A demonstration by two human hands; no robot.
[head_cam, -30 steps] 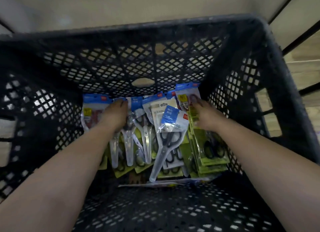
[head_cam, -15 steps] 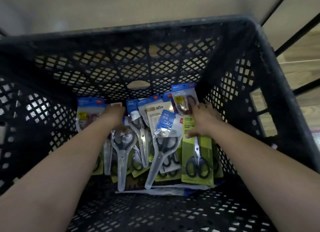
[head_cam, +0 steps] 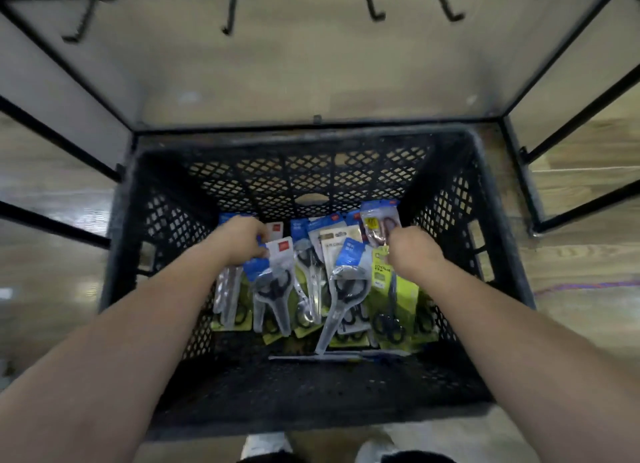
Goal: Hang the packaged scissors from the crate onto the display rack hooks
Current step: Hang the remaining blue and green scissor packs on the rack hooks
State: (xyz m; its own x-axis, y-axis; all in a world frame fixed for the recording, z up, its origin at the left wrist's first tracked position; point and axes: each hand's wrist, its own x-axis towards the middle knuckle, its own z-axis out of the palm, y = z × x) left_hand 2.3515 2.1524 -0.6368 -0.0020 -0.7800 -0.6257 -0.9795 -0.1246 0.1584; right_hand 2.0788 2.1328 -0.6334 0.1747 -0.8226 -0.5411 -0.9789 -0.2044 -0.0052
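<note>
Packaged scissors (head_cam: 346, 286) heaped at the bottom of the black mesh crate (head_cam: 311, 139), one clear pack (head_cam: 273, 289) gripped at its header by the left hand (head_cam: 239, 241), a green-carded pack (head_cam: 401, 293) pinched at its top by the right hand (head_cam: 414, 251), rack hooks (head_cam: 372, 5) seen above.

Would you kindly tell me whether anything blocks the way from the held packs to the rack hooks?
Nothing visible does. The left hand grips a clear pack, the right hand a green pack, both in the open-topped crate; the hooks beyond hang bare, with open space between.
</note>
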